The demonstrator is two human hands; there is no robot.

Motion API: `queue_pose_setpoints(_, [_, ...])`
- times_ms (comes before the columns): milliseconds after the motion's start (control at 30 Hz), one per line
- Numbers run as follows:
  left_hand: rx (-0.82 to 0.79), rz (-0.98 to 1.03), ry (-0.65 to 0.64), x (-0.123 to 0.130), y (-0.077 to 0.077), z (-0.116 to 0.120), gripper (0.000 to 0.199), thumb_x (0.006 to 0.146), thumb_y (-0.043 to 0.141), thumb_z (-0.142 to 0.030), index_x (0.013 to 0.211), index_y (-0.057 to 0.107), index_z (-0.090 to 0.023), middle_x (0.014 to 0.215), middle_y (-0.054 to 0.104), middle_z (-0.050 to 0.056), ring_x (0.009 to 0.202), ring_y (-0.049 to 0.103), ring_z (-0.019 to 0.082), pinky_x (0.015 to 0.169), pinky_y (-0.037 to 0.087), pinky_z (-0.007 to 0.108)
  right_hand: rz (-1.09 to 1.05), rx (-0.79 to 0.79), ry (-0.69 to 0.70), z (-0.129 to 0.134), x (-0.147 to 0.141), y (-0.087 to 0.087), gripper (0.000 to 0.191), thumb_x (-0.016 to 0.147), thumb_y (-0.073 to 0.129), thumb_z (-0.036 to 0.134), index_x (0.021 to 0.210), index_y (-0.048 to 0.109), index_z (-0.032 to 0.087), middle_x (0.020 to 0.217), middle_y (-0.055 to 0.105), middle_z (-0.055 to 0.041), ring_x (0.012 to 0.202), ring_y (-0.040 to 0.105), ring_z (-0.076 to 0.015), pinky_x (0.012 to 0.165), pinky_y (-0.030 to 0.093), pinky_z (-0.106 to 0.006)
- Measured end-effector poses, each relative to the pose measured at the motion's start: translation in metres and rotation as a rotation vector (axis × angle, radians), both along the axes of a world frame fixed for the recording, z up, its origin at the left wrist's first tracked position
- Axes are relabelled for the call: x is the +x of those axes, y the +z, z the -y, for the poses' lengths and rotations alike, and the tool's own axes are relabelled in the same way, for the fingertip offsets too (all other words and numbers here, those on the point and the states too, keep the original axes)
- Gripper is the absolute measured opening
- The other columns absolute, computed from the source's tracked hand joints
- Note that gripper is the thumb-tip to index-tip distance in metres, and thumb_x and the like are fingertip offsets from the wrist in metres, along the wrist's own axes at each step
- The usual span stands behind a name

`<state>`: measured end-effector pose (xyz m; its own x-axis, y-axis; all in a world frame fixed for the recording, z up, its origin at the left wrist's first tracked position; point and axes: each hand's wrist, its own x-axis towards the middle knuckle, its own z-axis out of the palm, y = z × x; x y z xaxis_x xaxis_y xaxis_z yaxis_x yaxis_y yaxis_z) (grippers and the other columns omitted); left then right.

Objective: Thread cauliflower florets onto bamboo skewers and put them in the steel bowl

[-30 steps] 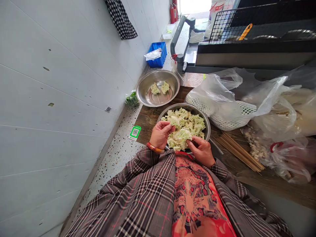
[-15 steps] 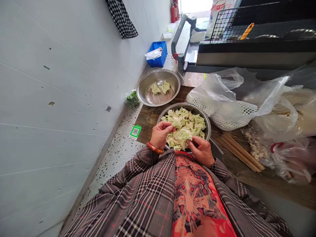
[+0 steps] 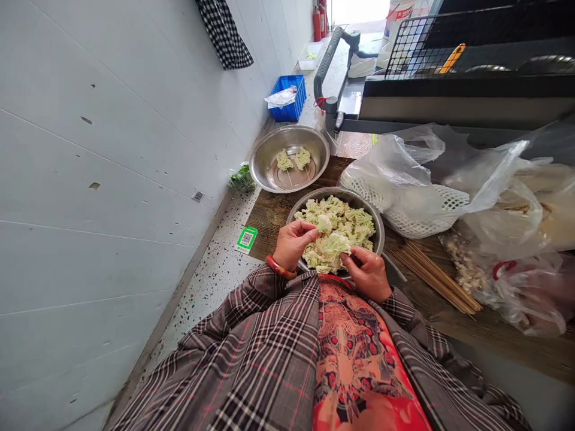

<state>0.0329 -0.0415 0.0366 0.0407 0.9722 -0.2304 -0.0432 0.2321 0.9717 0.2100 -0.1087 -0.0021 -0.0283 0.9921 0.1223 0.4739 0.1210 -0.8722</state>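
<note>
My left hand (image 3: 294, 240) pinches a small pale-green cauliflower floret (image 3: 324, 224) between thumb and fingers. A larger cauliflower piece (image 3: 336, 244) is gripped at its edge by my right hand (image 3: 367, 272). Both hands are over the near side of a metal bowl (image 3: 381, 230) heaped with cut cauliflower (image 3: 354, 218). Whether a skewer runs through either held piece cannot be made out. Behind it, a wider metal basin (image 3: 321, 161) holds two skewered cauliflower pieces (image 3: 284, 160).
Bamboo skewers (image 3: 435, 275) lie in a bundle right of the bowl on the wooden board (image 3: 265, 218). Plastic bags (image 3: 399, 161) and a white perforated basket (image 3: 422, 218) stand beyond them. A blue crate (image 3: 294, 99) sits along the wall. A green QR card (image 3: 247, 238) lies at left.
The left hand's floret has shifted very slightly to the right. Both hands keep their holds, and the view has moved a little.
</note>
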Motion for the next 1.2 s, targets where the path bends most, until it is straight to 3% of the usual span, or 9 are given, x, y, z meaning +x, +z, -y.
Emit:
queue_pose_setpoints(200, [0.084,-0.178,-0.062,-0.005,0.002,-0.003,0.014,0.063,0.075,-0.024,0.071,0.068,-0.014,0.065,0.064,0.002,0.060,0.054,0.010,0.059,0.042,0.023,-0.004,0.020,-0.011,0.001,0.000,0.003,0.033,0.088,0.050,0.031,0.058,0.044,0.019,0.055,0.039,0.0042,0.053,0.037,-0.0098,0.054,0.030,-0.024])
queue_pose_setpoints(500, [0.142,-0.260,-0.143,-0.004,0.001,-0.003,0.011,0.065,0.073,-0.024,0.071,0.070,-0.015,0.067,0.064,0.003,0.061,0.053,0.012,0.060,0.042,0.024,-0.009,0.000,-0.032,-0.003,-0.005,0.001,0.033,0.087,0.051,0.033,0.057,0.048,0.019,0.054,0.042,0.0037,0.052,0.037,-0.0105,0.053,0.030,-0.024])
queue_pose_setpoints(667, [0.141,-0.187,-0.185,-0.005,0.008,-0.005,0.012,0.065,0.075,-0.026,0.072,0.072,-0.016,0.079,0.066,0.006,0.075,0.056,0.015,0.068,0.043,0.024,-0.058,-0.047,-0.049,-0.004,-0.005,0.000,0.028,0.087,0.051,0.036,0.065,0.055,0.019,0.056,0.048,0.0028,0.054,0.042,-0.0111,0.054,0.032,-0.024])
queue_pose_setpoints(800, [-0.014,-0.028,-0.120,-0.001,0.003,-0.004,0.027,0.073,0.068,-0.039,0.088,0.072,-0.017,0.091,0.067,0.006,0.080,0.058,0.015,0.069,0.044,0.024,-0.077,-0.050,-0.068,-0.004,-0.005,-0.001,0.025,0.087,0.051,0.038,0.072,0.059,0.019,0.060,0.054,0.0016,0.056,0.046,-0.0115,0.055,0.035,-0.024])
queue_pose_setpoints(967, [-0.043,-0.021,-0.176,0.007,-0.010,-0.003,0.030,0.074,0.066,-0.043,0.077,0.069,-0.013,0.075,0.062,0.002,0.071,0.051,0.012,0.067,0.040,0.022,-0.054,-0.020,-0.031,-0.004,-0.009,-0.002,0.024,0.087,0.052,0.036,0.075,0.062,0.018,0.066,0.058,-0.0009,0.060,0.051,-0.0130,0.059,0.040,-0.025])
queue_pose_setpoints(1100, [-0.069,0.040,-0.126,0.006,-0.010,-0.004,0.032,0.073,0.066,-0.045,0.072,0.065,-0.013,0.066,0.055,-0.001,0.063,0.045,0.009,0.061,0.038,0.022,-0.146,-0.045,0.003,-0.002,-0.009,-0.005,0.022,0.087,0.053,0.035,0.090,0.067,0.019,0.086,0.069,-0.0056,0.075,0.062,-0.0167,0.071,0.048,-0.029])
queue_pose_setpoints(1200, [-0.055,0.069,-0.116,0.005,-0.008,-0.004,0.034,0.074,0.064,-0.047,0.069,0.061,-0.014,0.064,0.051,-0.002,0.061,0.042,0.009,0.061,0.037,0.022,-0.200,-0.073,0.007,-0.001,-0.009,-0.008,0.024,0.088,0.052,0.036,0.092,0.070,0.020,0.089,0.071,-0.0063,0.080,0.064,-0.0179,0.075,0.049,-0.032])
